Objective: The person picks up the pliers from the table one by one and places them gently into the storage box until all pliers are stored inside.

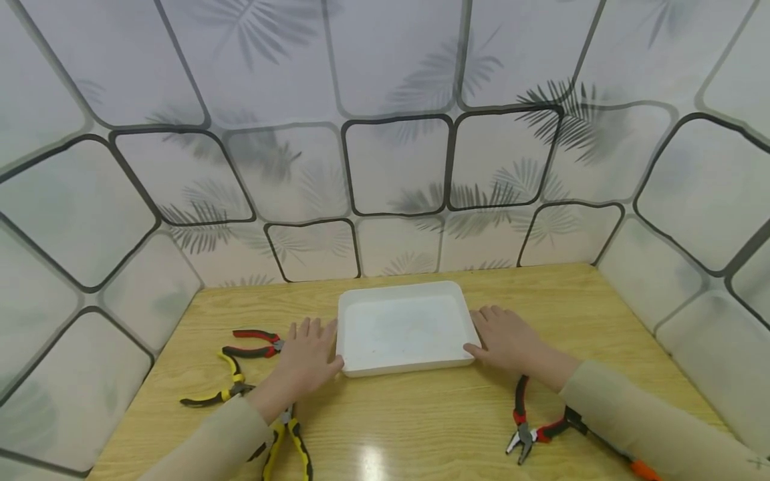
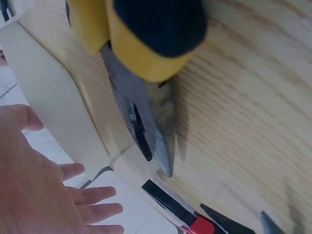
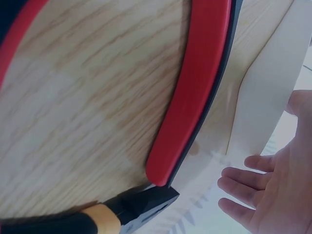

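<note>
A shallow white tray (image 1: 409, 331) lies flat on the wooden table, between both hands. At its left side is my left hand (image 1: 308, 361), fingers stretched out and thumb by the near corner. My right hand (image 1: 508, 341) touches the opposite side, its thumb over the rim. From the left wrist view, the left hand (image 2: 44, 190) has spread, straight fingers beside the tray wall (image 2: 58, 87). The right wrist view shows relaxed fingers on the right hand (image 3: 278, 190) along the other wall (image 3: 265, 92).
Left of the tray lie red-and-black pliers (image 1: 252, 352), yellow-and-black pliers (image 1: 238, 388) and another yellow-handled pair (image 1: 297, 434), partly under the left arm. Red-handled pliers (image 1: 525, 434) and an orange-ended tool (image 1: 644, 469) lie near the right sleeve. A patterned backdrop (image 1: 397, 247) borders the table.
</note>
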`<state>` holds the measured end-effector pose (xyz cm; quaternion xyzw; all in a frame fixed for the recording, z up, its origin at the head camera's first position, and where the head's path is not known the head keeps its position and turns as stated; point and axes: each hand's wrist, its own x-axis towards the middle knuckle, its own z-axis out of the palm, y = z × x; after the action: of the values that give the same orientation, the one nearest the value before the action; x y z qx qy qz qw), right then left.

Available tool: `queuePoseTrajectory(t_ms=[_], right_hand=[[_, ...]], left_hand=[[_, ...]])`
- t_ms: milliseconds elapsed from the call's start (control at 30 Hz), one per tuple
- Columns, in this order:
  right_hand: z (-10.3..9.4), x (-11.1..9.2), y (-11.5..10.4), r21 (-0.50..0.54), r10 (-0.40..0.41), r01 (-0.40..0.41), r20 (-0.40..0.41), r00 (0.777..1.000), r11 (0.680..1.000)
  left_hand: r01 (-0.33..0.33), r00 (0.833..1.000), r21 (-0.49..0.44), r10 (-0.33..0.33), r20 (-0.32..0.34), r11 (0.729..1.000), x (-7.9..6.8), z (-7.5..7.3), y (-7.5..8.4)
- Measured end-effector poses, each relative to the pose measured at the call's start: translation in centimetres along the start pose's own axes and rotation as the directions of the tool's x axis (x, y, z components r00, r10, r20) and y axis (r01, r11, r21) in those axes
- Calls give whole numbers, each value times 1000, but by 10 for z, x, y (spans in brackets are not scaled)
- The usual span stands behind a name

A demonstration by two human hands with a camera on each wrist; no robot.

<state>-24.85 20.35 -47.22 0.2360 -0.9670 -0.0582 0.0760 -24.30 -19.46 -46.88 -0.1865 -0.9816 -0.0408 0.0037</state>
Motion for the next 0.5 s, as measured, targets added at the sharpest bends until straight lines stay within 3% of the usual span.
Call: queuePoseTrajectory(t_ms=[500], right_hand=[[1,-1,-12,-8,-5,4,-30,1000,1000]], left_hand=[[9,1000,-6,-9,-26,1000,-6,3,-9]])
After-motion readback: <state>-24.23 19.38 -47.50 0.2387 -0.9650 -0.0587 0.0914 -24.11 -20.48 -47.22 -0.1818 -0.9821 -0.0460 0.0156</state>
